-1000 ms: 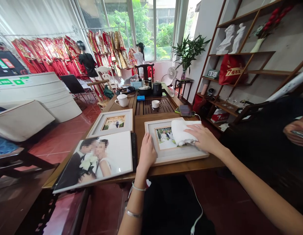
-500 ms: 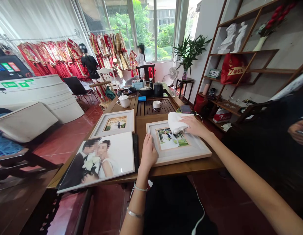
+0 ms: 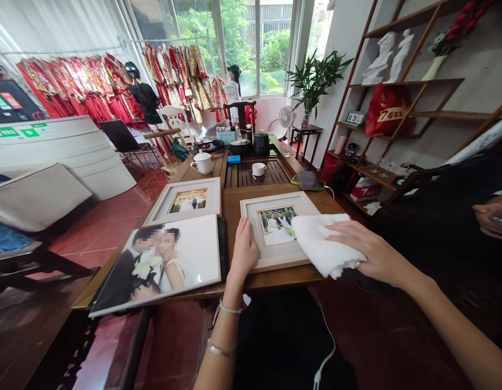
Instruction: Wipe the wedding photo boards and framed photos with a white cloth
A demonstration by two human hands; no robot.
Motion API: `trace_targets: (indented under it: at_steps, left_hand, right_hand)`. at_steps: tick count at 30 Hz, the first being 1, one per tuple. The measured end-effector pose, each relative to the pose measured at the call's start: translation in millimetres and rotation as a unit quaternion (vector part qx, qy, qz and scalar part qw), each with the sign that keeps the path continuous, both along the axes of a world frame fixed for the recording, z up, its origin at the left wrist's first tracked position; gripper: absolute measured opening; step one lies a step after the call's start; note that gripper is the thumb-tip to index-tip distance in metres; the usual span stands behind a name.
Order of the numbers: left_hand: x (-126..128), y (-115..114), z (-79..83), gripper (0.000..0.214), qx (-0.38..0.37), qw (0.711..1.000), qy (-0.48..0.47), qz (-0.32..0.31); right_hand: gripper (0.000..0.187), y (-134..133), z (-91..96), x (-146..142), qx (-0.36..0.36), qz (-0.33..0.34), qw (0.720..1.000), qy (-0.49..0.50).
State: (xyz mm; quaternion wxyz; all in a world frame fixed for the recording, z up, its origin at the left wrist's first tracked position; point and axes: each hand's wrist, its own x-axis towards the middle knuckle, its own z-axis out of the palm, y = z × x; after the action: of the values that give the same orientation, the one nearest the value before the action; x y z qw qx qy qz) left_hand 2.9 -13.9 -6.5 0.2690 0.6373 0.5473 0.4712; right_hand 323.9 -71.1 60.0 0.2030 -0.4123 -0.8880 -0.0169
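Note:
A framed photo [image 3: 251,208] of a couple on grass lies on the wooden table in front of me. My left hand [image 3: 245,249] grips its left edge, fingers closed over the side of the frame. In my right hand [image 3: 366,252] is a white cloth [image 3: 330,244], bunched under the fingers. That cloth covers the frame's right part and hangs past its right edge. To the left lies a large photo panel [image 3: 202,249] of a couple close together. Behind this panel is a second framed photo [image 3: 216,197], partly overlapped by it.
Farther back on the table are a lidded white mug [image 3: 202,162], a small white cup [image 3: 259,170], a blue box [image 3: 233,159] and a phone [image 3: 310,181] with a cable. Another person's hand [image 3: 492,219] shows at the right. Shelves [image 3: 401,116] stand at the right.
My right hand has moved with the white cloth from the frame's top right area toward me and right, past its right edge. My left hand stays on the left edge.

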Motion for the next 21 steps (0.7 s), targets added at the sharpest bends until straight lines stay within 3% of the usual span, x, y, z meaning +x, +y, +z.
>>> trace_targets:
  at_steps: [3,6,10,13,17,21]
  left_hand:
    - [-1.7,1.1,-2.9,0.053,0.012,1.0,0.003,-0.005]
    - [-3.0,1.6,-4.3,0.052,0.011,1.0,0.005,-0.009]
    - [-3.3,0.9,-1.7,0.052,0.0,1.0,0.023,-0.003]
    - [-3.5,0.6,-0.4,0.052,-0.006,0.999,0.032,-0.002]
    - [-4.7,1.7,-3.7,0.052,0.005,1.0,0.018,-0.006]
    - [-4.8,2.9,-4.1,0.052,0.016,1.0,0.008,-0.005]
  right_hand:
    - [0.064,30.4,-6.1,-0.2,0.022,-0.032,0.999,0.011]
    - [0.057,76.9,-8.9,-6.3,0.037,-0.073,0.997,0.014]
    - [0.06,136.4,-4.5,-23.3,0.01,-0.117,0.993,-0.014]
    - [0.063,166.1,2.0,-39.0,-0.02,-0.14,0.989,-0.047]
    - [0.062,179.3,7.7,-56.8,-0.035,-0.138,0.988,-0.066]
    - [0.065,161.8,7.8,-66.9,-0.046,-0.089,0.99,-0.1]
